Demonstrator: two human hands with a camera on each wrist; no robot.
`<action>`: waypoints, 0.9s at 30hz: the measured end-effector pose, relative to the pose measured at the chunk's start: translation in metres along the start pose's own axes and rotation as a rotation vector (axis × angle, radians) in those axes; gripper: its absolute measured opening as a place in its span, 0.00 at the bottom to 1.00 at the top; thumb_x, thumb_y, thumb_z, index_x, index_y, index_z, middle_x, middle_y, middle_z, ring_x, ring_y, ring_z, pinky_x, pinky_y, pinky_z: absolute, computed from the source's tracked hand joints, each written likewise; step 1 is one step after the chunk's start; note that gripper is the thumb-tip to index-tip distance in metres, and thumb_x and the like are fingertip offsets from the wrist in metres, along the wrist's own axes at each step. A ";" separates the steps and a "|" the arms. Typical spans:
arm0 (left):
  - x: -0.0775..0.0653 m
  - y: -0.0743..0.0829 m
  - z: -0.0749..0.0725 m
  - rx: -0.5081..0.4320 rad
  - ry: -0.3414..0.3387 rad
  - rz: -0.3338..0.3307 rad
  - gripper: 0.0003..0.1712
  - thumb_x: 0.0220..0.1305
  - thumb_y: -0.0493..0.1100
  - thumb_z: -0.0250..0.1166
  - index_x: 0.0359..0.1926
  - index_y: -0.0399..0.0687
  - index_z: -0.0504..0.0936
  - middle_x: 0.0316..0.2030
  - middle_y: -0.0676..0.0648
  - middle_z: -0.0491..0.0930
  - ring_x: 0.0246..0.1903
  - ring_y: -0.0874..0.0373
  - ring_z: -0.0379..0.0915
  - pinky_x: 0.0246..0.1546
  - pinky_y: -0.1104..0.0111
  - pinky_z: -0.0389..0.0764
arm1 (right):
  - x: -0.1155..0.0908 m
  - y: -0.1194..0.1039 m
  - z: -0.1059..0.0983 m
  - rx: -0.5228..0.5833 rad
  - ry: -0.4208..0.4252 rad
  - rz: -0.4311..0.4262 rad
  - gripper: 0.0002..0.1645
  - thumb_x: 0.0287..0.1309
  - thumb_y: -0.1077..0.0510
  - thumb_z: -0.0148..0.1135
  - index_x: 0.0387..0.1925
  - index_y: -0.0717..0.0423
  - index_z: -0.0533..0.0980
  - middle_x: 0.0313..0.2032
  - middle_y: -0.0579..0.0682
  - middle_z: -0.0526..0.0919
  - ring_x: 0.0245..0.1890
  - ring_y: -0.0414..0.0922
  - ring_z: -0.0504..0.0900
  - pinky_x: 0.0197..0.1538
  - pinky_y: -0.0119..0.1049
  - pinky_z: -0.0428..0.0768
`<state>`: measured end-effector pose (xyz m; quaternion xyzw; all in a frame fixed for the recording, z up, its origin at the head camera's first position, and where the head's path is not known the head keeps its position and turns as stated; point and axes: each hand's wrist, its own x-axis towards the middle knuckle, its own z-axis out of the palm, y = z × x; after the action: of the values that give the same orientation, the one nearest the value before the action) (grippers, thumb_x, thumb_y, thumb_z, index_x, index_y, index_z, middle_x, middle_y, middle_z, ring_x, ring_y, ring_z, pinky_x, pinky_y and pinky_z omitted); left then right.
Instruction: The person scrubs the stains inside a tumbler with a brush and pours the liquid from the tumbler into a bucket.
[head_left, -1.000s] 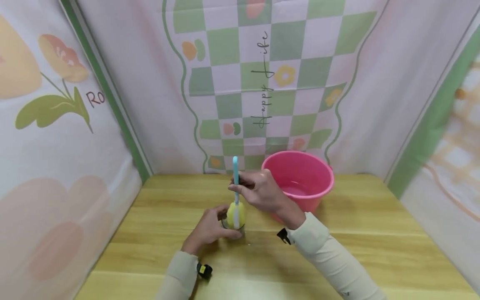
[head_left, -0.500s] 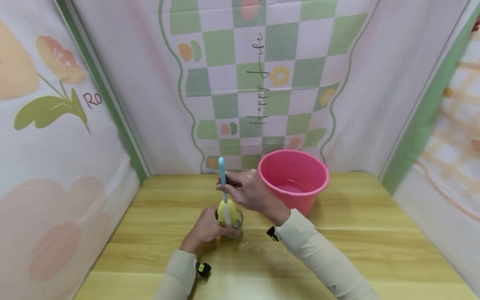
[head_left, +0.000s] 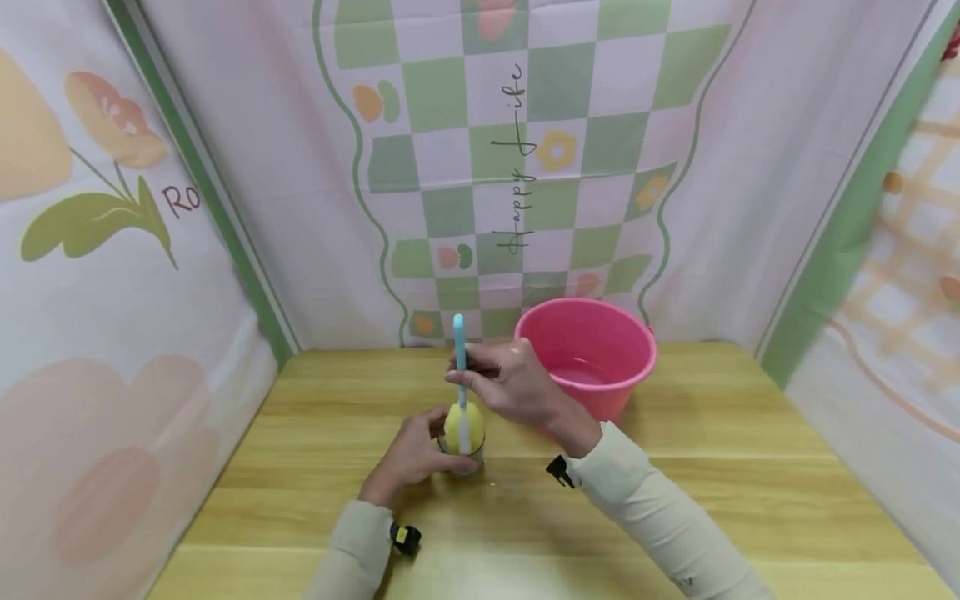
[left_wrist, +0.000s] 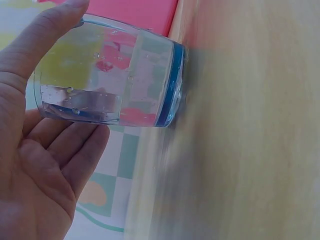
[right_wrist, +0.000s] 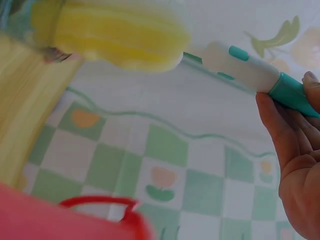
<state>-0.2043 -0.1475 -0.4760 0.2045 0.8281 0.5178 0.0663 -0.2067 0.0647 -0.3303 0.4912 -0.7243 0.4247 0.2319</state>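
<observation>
A clear drinking glass (left_wrist: 112, 80) with a bluish base and water drops on its wall stands on the table. My left hand (head_left: 411, 454) holds it low around its side, thumb on the near side and fingers behind. With thumb and fingers my right hand (head_left: 517, 383) pinches the turquoise and white handle of a sponge cup brush (right_wrist: 122, 37). The brush stands nearly upright in the head view, its yellow sponge head (head_left: 463, 425) partly down inside the glass mouth. Through the glass wall, a yellow blur shows in the left wrist view.
A pink bucket (head_left: 603, 404) with a red handle stands behind my right forearm, against the back curtain (head_left: 442, 100). The wooden table (head_left: 300, 467) has a few drops near the glass. Printed curtains hang at both sides.
The brush, with my right hand, swung left and tilted against the glass's left side, then came back right to upright. My left hand has stayed on the glass.
</observation>
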 end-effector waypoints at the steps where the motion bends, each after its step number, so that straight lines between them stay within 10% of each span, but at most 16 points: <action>1: 0.000 0.000 0.000 0.004 0.003 0.006 0.37 0.48 0.53 0.87 0.60 0.56 0.83 0.49 0.56 0.89 0.50 0.58 0.85 0.57 0.56 0.83 | 0.002 -0.003 0.001 -0.006 -0.011 -0.018 0.03 0.62 0.66 0.74 0.38 0.59 0.86 0.30 0.51 0.91 0.28 0.37 0.90 0.34 0.23 0.85; 11: 0.001 -0.004 0.000 0.109 0.036 0.032 0.27 0.47 0.55 0.87 0.44 0.58 0.83 0.37 0.57 0.86 0.39 0.61 0.82 0.45 0.65 0.83 | 0.020 -0.002 0.017 -0.080 -0.021 -0.085 0.04 0.64 0.63 0.73 0.39 0.60 0.86 0.32 0.49 0.93 0.33 0.38 0.93 0.36 0.21 0.85; 19: 0.002 -0.002 -0.001 0.008 -0.002 -0.003 0.37 0.47 0.55 0.87 0.57 0.58 0.83 0.50 0.57 0.88 0.54 0.56 0.85 0.62 0.53 0.82 | 0.001 0.017 0.010 -0.038 0.053 0.087 0.02 0.63 0.65 0.74 0.36 0.57 0.86 0.29 0.49 0.91 0.25 0.37 0.88 0.29 0.24 0.83; 27: 0.001 0.000 -0.002 0.013 -0.008 -0.039 0.49 0.47 0.55 0.87 0.69 0.52 0.77 0.61 0.51 0.85 0.62 0.49 0.82 0.69 0.48 0.78 | -0.005 0.007 -0.004 -0.015 0.046 0.060 0.02 0.64 0.64 0.74 0.37 0.59 0.86 0.28 0.48 0.90 0.21 0.36 0.84 0.28 0.24 0.82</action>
<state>-0.2058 -0.1487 -0.4747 0.1910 0.8349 0.5102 0.0783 -0.2108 0.0715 -0.3352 0.4574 -0.7364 0.4373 0.2393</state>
